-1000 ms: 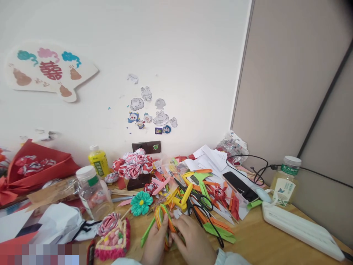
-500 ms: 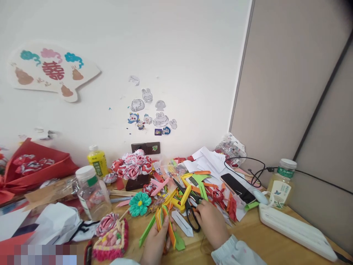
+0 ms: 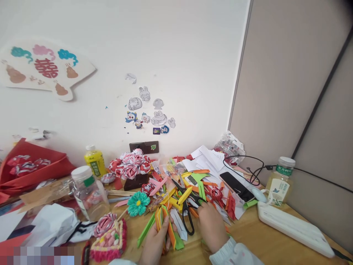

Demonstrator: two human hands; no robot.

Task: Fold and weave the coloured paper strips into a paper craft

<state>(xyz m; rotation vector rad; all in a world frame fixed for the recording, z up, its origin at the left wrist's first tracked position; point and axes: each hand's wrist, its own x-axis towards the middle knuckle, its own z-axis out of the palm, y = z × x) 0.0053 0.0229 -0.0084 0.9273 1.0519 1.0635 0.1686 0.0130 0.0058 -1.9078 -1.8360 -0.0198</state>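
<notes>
My left hand (image 3: 154, 239) is closed around a bundle of folded paper pieces (image 3: 162, 221) in orange, yellow and green, standing on edge. Beside it a long green folded strip (image 3: 146, 230) leans out to the left, and a white folded paper piece (image 3: 179, 225) lies to the right. My right hand (image 3: 212, 224) reaches down over the paper pile, back of the hand up; its fingers are mostly hidden. Black-handled scissors (image 3: 188, 221) lie just left of it, blades pointing up-left into the pile. Bits of green and orange paper show beneath that hand.
A teal flower (image 3: 138, 203), a pink heart-shaped box (image 3: 109, 241) and a clear jar (image 3: 91, 198) stand to the left. On the right are a phone (image 3: 237, 186), a white lamp-like bar (image 3: 295, 228), a bottle (image 3: 281, 180) and a black cable (image 3: 255, 173).
The view has shifted slightly. My right hand has come a little down from the scissors' handles, with green and orange paper now showing under it. My left hand keeps its bundle.
</notes>
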